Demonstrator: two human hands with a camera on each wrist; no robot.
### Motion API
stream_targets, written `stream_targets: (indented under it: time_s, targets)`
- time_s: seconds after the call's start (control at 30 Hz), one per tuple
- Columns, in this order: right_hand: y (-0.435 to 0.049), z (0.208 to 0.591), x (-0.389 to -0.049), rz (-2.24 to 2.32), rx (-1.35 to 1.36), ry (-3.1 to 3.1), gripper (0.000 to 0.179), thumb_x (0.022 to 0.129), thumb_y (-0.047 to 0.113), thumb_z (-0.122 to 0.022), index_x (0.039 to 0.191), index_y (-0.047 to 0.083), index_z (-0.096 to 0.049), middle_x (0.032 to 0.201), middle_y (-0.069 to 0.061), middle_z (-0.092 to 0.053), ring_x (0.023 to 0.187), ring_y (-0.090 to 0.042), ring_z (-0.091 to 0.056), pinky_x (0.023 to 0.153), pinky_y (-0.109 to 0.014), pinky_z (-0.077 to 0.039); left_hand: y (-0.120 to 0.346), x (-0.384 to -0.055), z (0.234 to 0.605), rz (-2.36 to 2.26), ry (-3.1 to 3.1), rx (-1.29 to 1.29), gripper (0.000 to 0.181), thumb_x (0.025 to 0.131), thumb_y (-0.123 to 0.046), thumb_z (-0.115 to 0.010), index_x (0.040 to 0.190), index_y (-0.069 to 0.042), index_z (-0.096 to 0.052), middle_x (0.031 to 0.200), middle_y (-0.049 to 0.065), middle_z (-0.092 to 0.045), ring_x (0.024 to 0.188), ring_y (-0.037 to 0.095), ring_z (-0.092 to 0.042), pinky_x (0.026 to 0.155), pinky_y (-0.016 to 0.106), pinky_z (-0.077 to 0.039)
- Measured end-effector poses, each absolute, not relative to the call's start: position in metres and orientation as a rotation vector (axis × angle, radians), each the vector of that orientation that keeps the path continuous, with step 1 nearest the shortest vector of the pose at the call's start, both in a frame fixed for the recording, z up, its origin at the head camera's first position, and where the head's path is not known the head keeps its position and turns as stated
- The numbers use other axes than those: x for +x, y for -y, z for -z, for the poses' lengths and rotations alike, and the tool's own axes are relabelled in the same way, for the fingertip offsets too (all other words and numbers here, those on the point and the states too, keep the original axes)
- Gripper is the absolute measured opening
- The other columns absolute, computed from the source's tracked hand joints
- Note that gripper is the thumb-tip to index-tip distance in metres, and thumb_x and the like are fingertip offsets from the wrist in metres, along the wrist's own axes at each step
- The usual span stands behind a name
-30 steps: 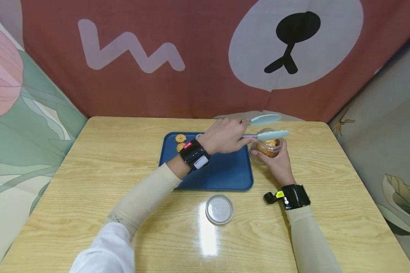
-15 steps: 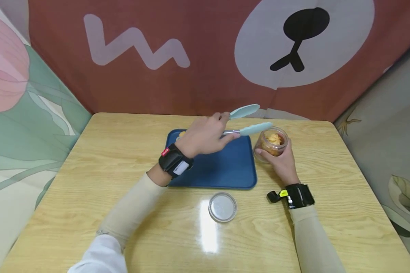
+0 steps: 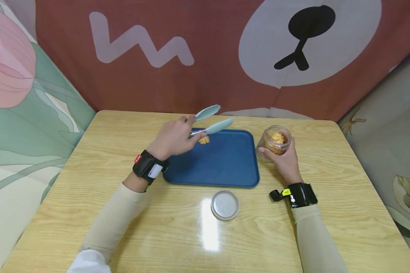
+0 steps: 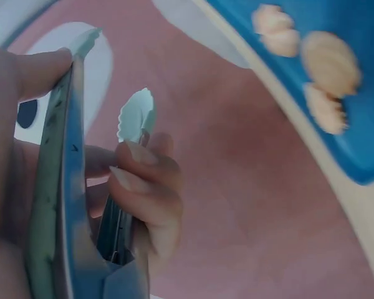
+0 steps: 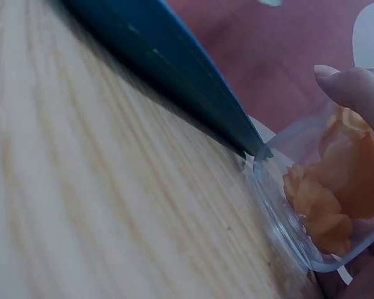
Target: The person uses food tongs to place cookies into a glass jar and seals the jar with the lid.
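Over the wooden table [image 3: 89, 182], left hand [image 3: 172, 137] fingers grip tongs [image 3: 210, 120]; right hand [image 3: 283, 161] fingers clasp the cookie jar [image 3: 275, 142].

A light wooden desk [image 3: 89, 197] with rounded corners and a visible grain fills the lower part of the head view; a bright patch of overhead light [image 3: 208, 231] glares on its glossy top. Behind the desk hangs a rust-red cloth backdrop [image 3: 205, 83] printed with a pale zigzag [image 3: 140, 45] and a pale oval bearing a black animal nose [image 3: 311, 22]. A green and pink floral cloth [image 3: 20, 106] closes off one side, a grey leaf-patterned cloth [image 3: 389, 125] the other.
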State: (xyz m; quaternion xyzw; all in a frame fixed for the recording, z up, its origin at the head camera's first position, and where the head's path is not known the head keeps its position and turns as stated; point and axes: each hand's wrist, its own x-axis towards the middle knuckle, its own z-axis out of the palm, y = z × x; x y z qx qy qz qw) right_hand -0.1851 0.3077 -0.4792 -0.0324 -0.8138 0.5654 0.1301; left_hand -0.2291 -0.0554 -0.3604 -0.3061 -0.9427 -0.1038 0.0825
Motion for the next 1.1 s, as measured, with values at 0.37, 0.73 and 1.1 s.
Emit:
stream_targets:
  time_s: [0.37, 0.73, 1.1]
  targets:
    - [-0.309, 0.481, -0.185, -1.657, -0.110, 2.342, 0.092, 0.072, 0.033, -0.082, 0.143, 0.028, -0.023, 0.139, -0.008, -0.037, 0.124, -0.018, -0.036, 0.102, -0.049, -0.030, 0.078, -0.230, 0.401, 0.318, 2.972, -0.823, 0.068, 0.088, -0.060, -0.050, 0.120, 0.001, -0.052, 0.075, 0.006, -0.050, 0.056, 0.018, -0.050, 0.044, 0.035, -0.041]
    - [-0.309, 0.481, -0.187, -1.638, -0.108, 2.346, 0.092, 0.072, 0.033, -0.082, 0.143, 0.027, -0.023, 0.139, -0.008, -0.037, 0.125, -0.018, -0.036, 0.102, -0.049, -0.029, 0.082, -0.225, 0.416, 0.265, 2.993, -0.802, 0.078, 0.086, -0.061, -0.053, 0.131, 0.003, -0.047, 0.100, 0.015, -0.061, 0.062, 0.022, -0.056, 0.050, 0.042, -0.051]
    - [-0.309, 0.481, -0.185, -1.630, -0.114, 2.361, 0.093, 0.072, 0.035, -0.081, 0.143, 0.030, -0.021, 0.141, -0.009, -0.036, 0.126, -0.019, -0.035, 0.102, -0.050, -0.029, 0.082, -0.221, 0.424, 0.225, 2.959, -0.786, 0.072, 0.084, -0.058, -0.059, 0.124, 0.001, -0.052, 0.082, 0.010, -0.056, 0.054, 0.020, -0.052, 0.044, 0.038, -0.048]
